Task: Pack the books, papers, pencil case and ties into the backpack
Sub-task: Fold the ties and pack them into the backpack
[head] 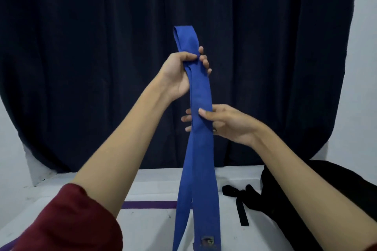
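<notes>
So we're facing a dark navy curtain (81, 67) that covers most of the wall, with a white table (153, 185) down below it. There's a strip of purple tape (150, 204) stuck across the tabletop.

We've got the blue tie (199, 159) held up in the air in front of us, hanging straight down, folded over at the top so two layers run side by side. Our left hand (179, 73) is up high, fingers curled round the tie just under the fold and gripping it. Our right hand (222, 122) is lower, pinching the tie between thumb in front and fingers behind. The tie's bottom end drops down past the table edge, and there's a small label (207, 241) near the bottom.

Off to the right on the table sits the black backpack (318, 189), with a black tie (239, 195) lying just beside it, touching it as far as we can tell. Our left arm has a dark red sleeve (67, 222) pushed up.
</notes>
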A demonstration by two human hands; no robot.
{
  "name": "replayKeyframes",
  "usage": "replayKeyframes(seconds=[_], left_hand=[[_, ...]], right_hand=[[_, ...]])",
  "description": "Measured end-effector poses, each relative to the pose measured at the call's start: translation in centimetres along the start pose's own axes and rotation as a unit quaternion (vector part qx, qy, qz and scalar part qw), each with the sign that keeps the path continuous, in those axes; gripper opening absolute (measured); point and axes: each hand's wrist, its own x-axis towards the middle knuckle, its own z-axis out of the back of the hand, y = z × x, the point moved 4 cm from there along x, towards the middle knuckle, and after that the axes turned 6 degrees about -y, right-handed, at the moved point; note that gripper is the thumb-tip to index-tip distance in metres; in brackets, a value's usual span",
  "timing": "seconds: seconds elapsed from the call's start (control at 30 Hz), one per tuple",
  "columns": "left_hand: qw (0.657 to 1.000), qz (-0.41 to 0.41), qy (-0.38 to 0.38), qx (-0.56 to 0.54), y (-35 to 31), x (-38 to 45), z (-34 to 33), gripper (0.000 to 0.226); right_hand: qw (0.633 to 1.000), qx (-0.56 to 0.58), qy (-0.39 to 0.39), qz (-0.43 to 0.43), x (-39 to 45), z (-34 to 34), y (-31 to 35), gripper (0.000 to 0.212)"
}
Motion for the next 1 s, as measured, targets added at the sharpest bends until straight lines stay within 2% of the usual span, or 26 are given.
replayKeyframes(seconds=[0.07, 0.17, 0.2, 0.3, 0.37, 0.4, 0.47, 0.53, 0.63, 0.73, 0.83, 0.9, 1.0], left_hand=[[1.000, 0.006, -0.008, 0.012, 0.4, 0.1, 0.2, 0.028], [0.997, 0.003, -0.045, 0.066, 1.1, -0.3, 1.4, 0.027], [0.994, 0.014, -0.043, 0.095, 1.5, -0.7, 1.9, 0.034], [0.984, 0.075, 0.035, 0.156, 4.1, -2.5, 3.0, 0.071], [0.979, 0.104, 0.095, 0.147, 6.1, -3.8, 3.1, 0.082], [0.974, 0.107, 0.108, 0.167, 6.9, -4.3, 3.1, 0.079], [0.955, 0.082, 0.115, 0.261, 7.8, -4.7, 2.7, 0.057], [0.949, 0.051, 0.093, 0.297, 7.8, -4.4, 2.2, 0.036], [0.977, 0.057, 0.062, 0.196, 7.0, -3.9, 1.5, 0.014], [0.992, 0.050, 0.051, 0.102, 5.8, -3.4, 1.2, 0.008], [0.997, 0.032, 0.014, 0.063, 4.4, -2.8, 1.3, 0.011], [0.999, 0.016, -0.020, 0.034, 3.7, -2.3, 1.6, 0.009], [0.999, -0.009, -0.039, 0.004, 3.3, -1.5, 2.0, 0.004]], right_hand=[[1.000, -0.018, -0.002, 0.000, 0.2, -0.2, -0.5, 0.031], [0.997, -0.015, -0.078, 0.009, 1.1, 0.3, -0.2, 0.025], [0.995, -0.002, -0.101, 0.018, 1.3, 0.5, 0.1, 0.022], [0.987, 0.045, -0.144, 0.061, 1.6, 1.2, 2.2, 0.016], [0.978, 0.061, -0.177, 0.090, 1.9, 1.7, 4.2, 0.015], [0.974, 0.044, -0.198, 0.104, 2.2, 1.9, 5.2, 0.012], [0.968, -0.030, -0.220, 0.116, 2.8, 2.3, 6.9, 0.009], [0.969, -0.086, -0.205, 0.106, 3.4, 2.6, 8.1, 0.014], [0.967, -0.121, -0.203, 0.096, 3.9, 4.0, 8.4, 0.020], [0.968, -0.176, -0.174, 0.052, 3.5, 5.1, 6.1, 0.051], [0.989, -0.113, -0.091, -0.021, 2.3, 5.2, 2.4, 0.070], [0.997, -0.061, -0.028, -0.041, 1.2, 4.4, 0.2, 0.061], [0.997, -0.048, 0.058, 0.011, -0.3, 2.7, -1.6, 0.025]])
